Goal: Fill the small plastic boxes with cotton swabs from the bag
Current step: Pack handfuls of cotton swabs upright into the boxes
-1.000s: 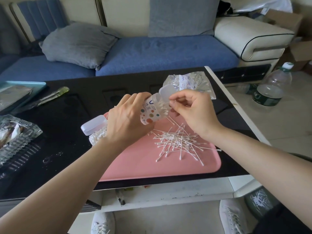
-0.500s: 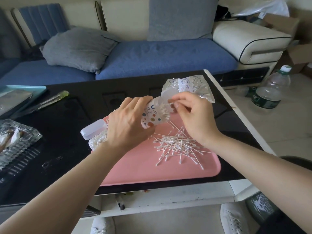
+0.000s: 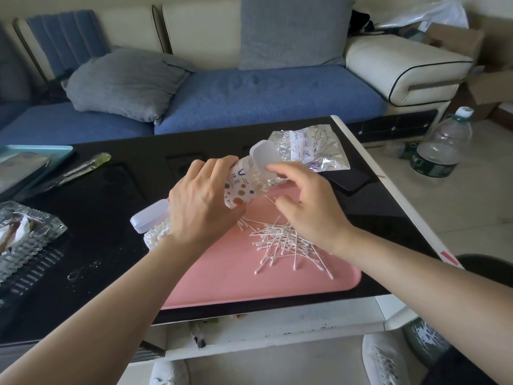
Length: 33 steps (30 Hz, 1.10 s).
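The left hand (image 3: 200, 209) is gripping the spotted box (image 3: 241, 187), tilted above the pink tray (image 3: 222, 279). The right hand (image 3: 308, 207) is hovering at its open end, fingers loose. Swabs (image 3: 280, 240) are lying on the tray.

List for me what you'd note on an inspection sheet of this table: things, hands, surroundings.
Surface: black table, pink tray on its near right part.
Job's things: loose cotton swabs piled on the tray; dotted plastic box, lid open, tilted above the tray; second box, lid open, packed with swabs, at the tray's left edge; crinkled bag behind the tray.
Clutter: dark phone, green-handled tool, teal tray, clear plastic packaging.
Hands: left hand grips the dotted box; right hand has fingers at its mouth, whether pinching swabs cannot be told.
Cables: nothing seen.
Surroundings: blue sofa, grey cushion, water bottle on the floor.
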Each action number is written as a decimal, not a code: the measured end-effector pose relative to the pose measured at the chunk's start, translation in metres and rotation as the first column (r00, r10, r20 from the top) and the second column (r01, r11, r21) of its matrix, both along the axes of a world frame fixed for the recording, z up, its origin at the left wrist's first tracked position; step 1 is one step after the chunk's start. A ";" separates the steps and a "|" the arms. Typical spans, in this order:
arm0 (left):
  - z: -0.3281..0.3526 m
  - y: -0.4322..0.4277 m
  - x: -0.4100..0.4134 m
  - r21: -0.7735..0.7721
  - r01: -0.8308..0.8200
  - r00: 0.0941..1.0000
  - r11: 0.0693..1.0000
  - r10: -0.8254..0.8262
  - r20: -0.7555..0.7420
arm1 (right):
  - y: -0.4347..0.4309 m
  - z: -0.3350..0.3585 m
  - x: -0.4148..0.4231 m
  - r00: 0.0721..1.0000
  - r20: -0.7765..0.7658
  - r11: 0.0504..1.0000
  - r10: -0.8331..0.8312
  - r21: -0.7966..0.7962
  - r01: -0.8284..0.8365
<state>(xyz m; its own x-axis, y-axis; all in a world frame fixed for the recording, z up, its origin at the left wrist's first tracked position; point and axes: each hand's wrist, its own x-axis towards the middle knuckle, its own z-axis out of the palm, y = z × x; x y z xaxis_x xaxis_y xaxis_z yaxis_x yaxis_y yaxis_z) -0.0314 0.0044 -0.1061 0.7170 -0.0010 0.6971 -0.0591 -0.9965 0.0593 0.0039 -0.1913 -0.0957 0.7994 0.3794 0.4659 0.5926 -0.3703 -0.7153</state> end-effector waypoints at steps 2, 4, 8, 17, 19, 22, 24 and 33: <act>0.000 0.000 0.000 0.011 0.030 1.000 0.999 -0.030 -0.008 | -0.002 0.001 0.011 0.991 0.131 0.998 -0.001 -0.064 0.010; -0.001 -0.001 -0.001 0.028 0.069 0.998 0.997 -0.069 -0.006 | -0.003 0.001 0.020 0.981 0.180 0.979 0.071 -0.201 -0.034; -0.002 -0.003 0.000 0.043 0.102 0.995 0.994 -0.102 -0.005 | -0.008 -0.001 0.030 0.986 0.099 0.947 0.133 -0.308 -0.096; -0.004 -0.003 0.002 -0.026 0.062 0.998 0.998 -0.062 -0.005 | -0.008 0.004 0.022 0.994 0.027 0.989 0.102 -0.106 -0.099; -0.003 -0.002 0.003 -0.048 0.067 0.998 0.997 -0.068 -0.007 | -0.007 0.002 0.017 0.980 0.122 0.974 0.159 -0.182 -0.136; -0.002 -0.001 0.002 -0.064 0.100 0.994 0.993 -0.102 -0.024 | -0.005 -0.005 0.019 0.961 0.158 0.948 0.226 -0.264 -0.179; -0.003 0.001 0.001 -0.063 0.130 0.990 0.990 -0.133 -0.043 | -0.007 -0.003 0.021 0.969 0.136 0.960 0.206 -0.218 -0.174; 0.001 -0.005 -0.003 -0.211 0.246 0.957 0.946 -0.271 -0.101 | -0.006 0.012 0.010 0.968 0.112 0.902 0.223 -0.400 -0.161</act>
<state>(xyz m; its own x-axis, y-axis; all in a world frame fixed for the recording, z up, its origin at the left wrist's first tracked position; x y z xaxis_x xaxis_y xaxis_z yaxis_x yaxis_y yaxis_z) -0.0343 -0.0011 -0.1047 0.7925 -0.0716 0.6057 -0.2922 -0.9163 0.2740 0.0140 -0.1977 -0.0836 0.6245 0.6925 0.3612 0.7695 -0.4664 -0.4363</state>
